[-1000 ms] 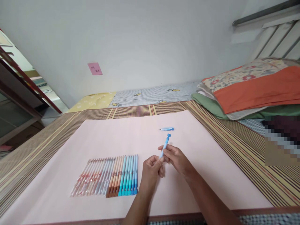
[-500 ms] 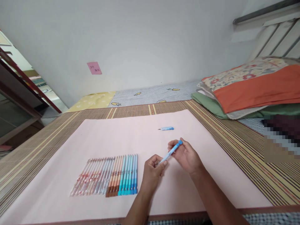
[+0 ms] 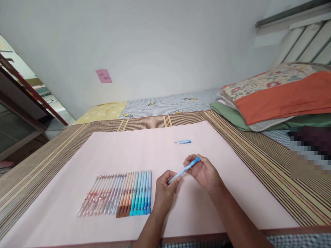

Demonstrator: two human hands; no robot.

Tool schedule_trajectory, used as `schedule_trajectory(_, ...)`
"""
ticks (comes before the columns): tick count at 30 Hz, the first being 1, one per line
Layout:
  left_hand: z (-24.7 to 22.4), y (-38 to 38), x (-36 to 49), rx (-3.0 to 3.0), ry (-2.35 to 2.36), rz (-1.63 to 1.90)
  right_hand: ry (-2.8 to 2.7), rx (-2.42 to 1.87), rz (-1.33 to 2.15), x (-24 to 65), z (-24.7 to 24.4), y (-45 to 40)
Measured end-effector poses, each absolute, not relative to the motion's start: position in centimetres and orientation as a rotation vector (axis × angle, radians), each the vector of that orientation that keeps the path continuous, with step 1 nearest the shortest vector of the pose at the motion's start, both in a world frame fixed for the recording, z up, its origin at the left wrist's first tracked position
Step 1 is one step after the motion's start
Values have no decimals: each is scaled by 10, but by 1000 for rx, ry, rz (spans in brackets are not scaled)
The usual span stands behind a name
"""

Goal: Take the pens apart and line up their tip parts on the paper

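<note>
A light blue pen (image 3: 184, 170) slants up to the right between my hands, above the pink sheet (image 3: 129, 148). My left hand (image 3: 166, 186) pinches its lower left end. Against its bright blue upper end are the thumb and fingers of my right hand (image 3: 205, 172). Behind my hands, a small blue pen part (image 3: 184, 142) with a thin dark tip lies on the sheet. To the left of my left hand lies a row of several pens: clear ones with red marks (image 3: 95, 196), brown and orange ones (image 3: 126, 196), teal and blue ones (image 3: 142, 193).
The sheet lies on a striped mat (image 3: 258, 168). At the right are a folded orange and floral cloth (image 3: 284, 94) and green fabric (image 3: 227, 115). A pink note (image 3: 103, 75) is on the wall behind. A yellow cloth (image 3: 103, 112) lies at the back left.
My left hand has moved slightly left with the pen's lower end, and the pen now slants less steeply. My right hand has shifted a little left. The pen row is unchanged.
</note>
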State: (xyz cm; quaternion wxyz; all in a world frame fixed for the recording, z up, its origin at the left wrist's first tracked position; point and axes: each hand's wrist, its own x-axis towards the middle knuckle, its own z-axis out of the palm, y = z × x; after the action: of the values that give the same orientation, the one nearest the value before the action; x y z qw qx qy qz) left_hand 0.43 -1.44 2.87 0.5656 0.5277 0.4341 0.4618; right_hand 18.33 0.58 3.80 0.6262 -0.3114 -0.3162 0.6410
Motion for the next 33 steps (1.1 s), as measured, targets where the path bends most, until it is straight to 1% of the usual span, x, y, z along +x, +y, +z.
schedule_trajectory(5, 29, -11, 8, 1080, 968, 1141, -717, -710, 1474, 189, 39, 4)
schedule_trajectory(18, 26, -11, 7, 904, 840, 1276, -704, -691, 1582, 179, 35, 4)
schedule_trajectory(26, 35, -14, 11, 801, 771, 1270, -703, -624, 1720, 178, 36, 2)
schedule_trajectory(33, 37, -16, 8, 830, 749, 1241, -699, -641, 1719, 167, 31, 2)
